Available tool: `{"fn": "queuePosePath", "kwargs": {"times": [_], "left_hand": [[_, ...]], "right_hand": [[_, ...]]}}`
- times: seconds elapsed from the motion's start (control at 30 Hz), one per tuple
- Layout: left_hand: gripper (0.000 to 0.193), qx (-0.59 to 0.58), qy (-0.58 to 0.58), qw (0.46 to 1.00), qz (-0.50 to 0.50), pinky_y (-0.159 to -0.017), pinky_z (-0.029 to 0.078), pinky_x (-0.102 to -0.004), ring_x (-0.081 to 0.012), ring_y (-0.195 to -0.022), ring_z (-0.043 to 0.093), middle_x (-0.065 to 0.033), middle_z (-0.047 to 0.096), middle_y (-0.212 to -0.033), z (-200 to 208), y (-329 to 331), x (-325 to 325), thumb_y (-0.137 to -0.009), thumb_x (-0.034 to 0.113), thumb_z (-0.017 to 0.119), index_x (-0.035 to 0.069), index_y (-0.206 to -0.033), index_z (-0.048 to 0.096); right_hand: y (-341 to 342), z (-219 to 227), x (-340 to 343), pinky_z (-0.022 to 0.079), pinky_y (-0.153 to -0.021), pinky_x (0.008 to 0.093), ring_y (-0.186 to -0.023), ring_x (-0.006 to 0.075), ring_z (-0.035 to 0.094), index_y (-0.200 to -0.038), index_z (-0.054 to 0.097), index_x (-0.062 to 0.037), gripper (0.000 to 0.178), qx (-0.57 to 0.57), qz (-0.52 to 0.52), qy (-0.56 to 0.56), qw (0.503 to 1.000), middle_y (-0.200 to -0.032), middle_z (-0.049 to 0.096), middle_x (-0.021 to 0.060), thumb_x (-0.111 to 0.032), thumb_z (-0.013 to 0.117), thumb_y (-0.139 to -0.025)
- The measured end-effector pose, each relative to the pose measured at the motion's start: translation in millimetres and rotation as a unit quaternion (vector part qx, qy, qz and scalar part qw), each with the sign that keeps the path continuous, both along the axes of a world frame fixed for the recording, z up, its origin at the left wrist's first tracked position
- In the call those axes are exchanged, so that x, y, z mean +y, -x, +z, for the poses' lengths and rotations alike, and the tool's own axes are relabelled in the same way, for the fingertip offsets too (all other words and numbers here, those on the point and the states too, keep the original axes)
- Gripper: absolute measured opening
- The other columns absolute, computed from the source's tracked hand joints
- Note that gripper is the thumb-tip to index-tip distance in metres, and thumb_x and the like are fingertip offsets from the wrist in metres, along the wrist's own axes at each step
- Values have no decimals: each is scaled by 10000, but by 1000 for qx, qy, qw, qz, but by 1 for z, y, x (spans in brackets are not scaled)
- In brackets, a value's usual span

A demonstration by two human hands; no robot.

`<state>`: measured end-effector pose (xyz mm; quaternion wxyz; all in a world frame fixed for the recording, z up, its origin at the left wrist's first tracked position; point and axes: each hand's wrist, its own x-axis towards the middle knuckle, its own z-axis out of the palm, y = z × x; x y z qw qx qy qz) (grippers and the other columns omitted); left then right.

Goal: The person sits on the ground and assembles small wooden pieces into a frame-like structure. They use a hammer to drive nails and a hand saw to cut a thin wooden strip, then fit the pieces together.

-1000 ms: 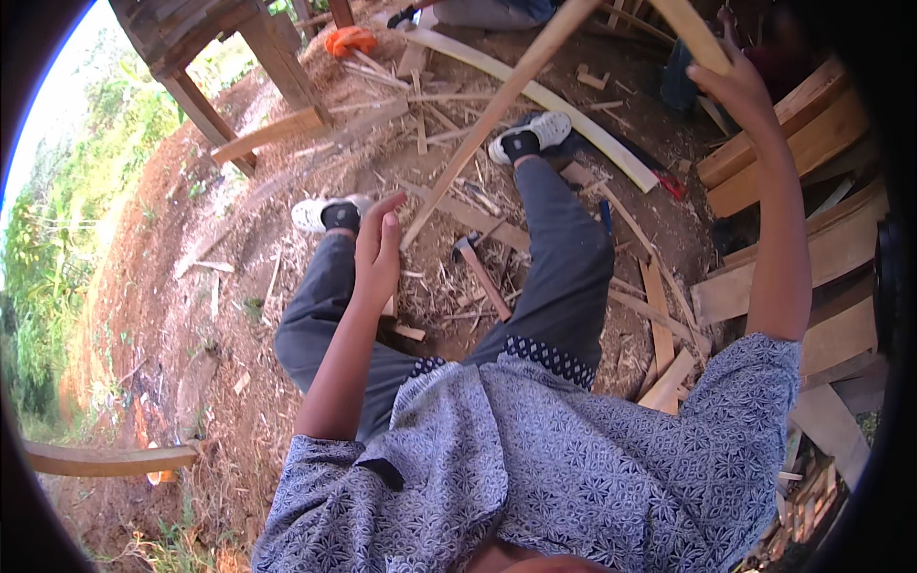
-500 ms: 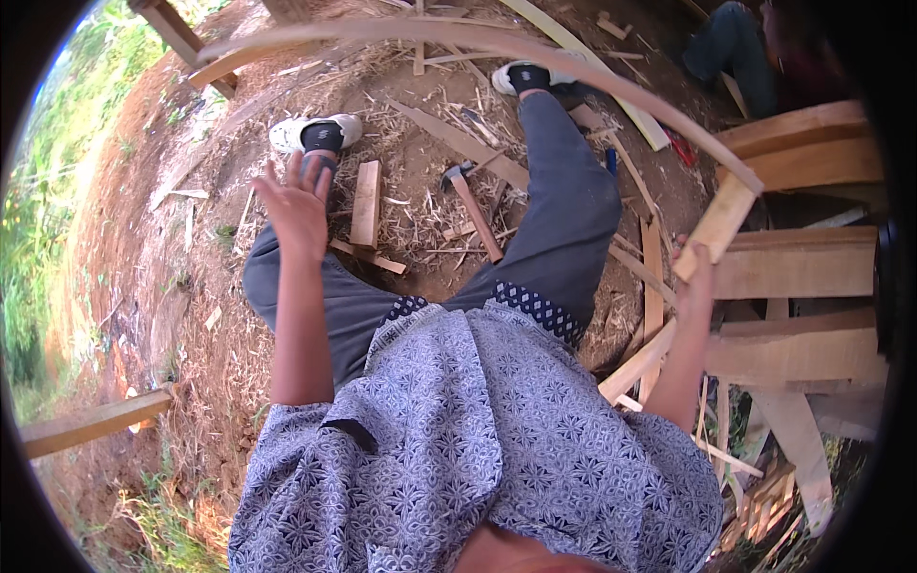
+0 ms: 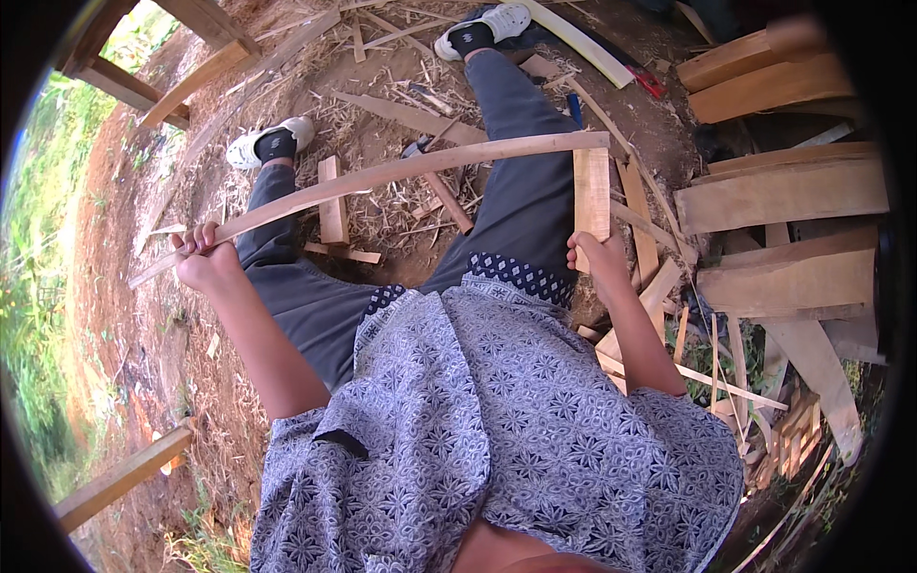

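Bare reddish earth littered with straw, chips and offcuts is spreading under me, with green growth glowing along the left rim and stacked planks piling up on the right. I am looking down over a blue patterned shirt and dark trousers to two white shoes, one on the left and one farther up. My left hand is clenching around one end of a long thin wooden strip, which is running across both legs, above the knees. My right hand is gripping the lower end of a short upright board, whose top is meeting the strip's far end. Small wood pieces are lying on the ground between the legs.
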<state>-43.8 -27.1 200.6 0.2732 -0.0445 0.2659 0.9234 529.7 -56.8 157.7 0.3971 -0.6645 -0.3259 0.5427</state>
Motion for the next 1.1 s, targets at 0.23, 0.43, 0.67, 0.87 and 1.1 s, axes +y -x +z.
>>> {"fn": "queuePosePath", "kwargs": {"times": [0.23,0.43,0.67,0.87,1.1], "left_hand": [[152,-24,-18,999,26,-424,278,-291,-135,-523,307,1,336,-667,-18,33,-28,-1069,87,316,77,-1057,468],[159,-2,0,1000,26,-458,326,-307,-151,-551,342,-8,343,-682,-24,40,-31,-1078,120,330,73,-1025,473],[335,92,92,991,-33,-881,602,-459,-281,-945,637,-137,593,-1066,-12,-4,-37,-1116,252,375,30,-1318,524],[488,178,110,950,-231,-937,584,-383,-230,-1042,639,-121,570,-1215,-18,-15,-40,-1101,333,492,170,-1556,424],[568,192,209,921,-267,-734,473,-290,-168,-877,594,-65,596,-1015,-23,-33,-54,-1095,534,402,70,-1380,564]], "right_hand": [[1,3,4,566,-573,306,-645,145,647,-1114,573,3,261,-19,48,9,999,-839,654,79,-83,652,-881],[-6,2,3,576,-569,291,-650,135,671,-1072,614,28,252,-17,65,12,998,-841,676,77,-93,693,-866],[-24,-3,15,551,-607,285,-697,134,670,-1090,626,-9,264,-39,54,6,998,-918,683,72,-150,722,-888],[-64,-12,46,515,-743,302,-836,128,666,-1160,704,19,427,-118,-9,-56,991,-964,713,57,-246,771,-832],[-22,20,94,524,-739,303,-846,136,698,-1133,729,34,460,-137,33,-117,983,-962,744,73,-300,798,-824]]}}
